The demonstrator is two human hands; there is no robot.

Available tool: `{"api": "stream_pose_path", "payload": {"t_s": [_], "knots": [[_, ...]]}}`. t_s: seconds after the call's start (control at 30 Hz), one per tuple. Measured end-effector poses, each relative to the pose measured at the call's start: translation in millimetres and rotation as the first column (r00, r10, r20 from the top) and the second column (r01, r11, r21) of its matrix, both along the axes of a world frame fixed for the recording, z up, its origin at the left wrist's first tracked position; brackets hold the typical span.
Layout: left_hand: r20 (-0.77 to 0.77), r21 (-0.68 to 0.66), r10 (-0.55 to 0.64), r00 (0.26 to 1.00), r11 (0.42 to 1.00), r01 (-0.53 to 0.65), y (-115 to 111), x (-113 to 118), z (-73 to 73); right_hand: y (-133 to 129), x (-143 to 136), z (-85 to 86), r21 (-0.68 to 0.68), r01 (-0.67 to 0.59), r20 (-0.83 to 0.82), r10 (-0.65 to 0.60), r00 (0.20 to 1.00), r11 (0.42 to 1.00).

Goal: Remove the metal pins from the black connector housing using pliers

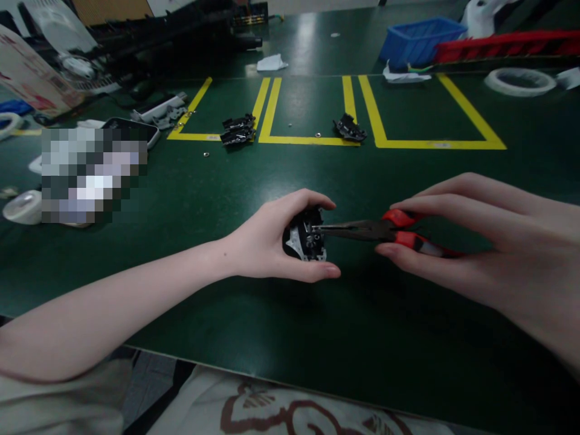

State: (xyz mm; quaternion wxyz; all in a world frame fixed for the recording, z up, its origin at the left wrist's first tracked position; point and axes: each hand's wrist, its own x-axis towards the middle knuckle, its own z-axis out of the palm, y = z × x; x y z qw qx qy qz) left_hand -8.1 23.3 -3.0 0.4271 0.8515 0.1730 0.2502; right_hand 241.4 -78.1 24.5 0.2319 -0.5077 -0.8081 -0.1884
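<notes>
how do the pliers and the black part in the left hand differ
The pliers are long and narrow, while the black part is compact and chunky. The pliers have red handles; the black part shows a silver-grey patch. The pliers are in the right hand, the black part in the left hand. Both have dark areas.

Dark green tabletop [290, 326], yellow outlines [308, 141], black plastic parts [238, 136], blue bin [408, 45], white tape roll [519, 92]
</notes>
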Motion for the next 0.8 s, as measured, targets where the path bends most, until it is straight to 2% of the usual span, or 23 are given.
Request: {"api": "stream_pose_path", "payload": {"t_s": [0.23,0.5,0.8], "knots": [[0.048,0.073,-0.005,0.999,0.997,0.002,0.2,-1.1,-3.2,-0.7,-1.7,-0.2,-0.025,0.003,-0.028,-0.003,1.0,1.0],[0.103,0.233,0.02,0.994,0.972,-0.043,-1.2,-2.4,-2.3,0.8,-0.6,4.4,-0.035,-0.047,-0.06,0.045,0.997,0.998],[0.119,0.254,0.033,0.992,0.965,-0.062,-0.8,-2.9,-1.4,-1.0,-2.2,6.2,-0.074,-0.066,-0.054,0.062,0.997,0.995]]}}
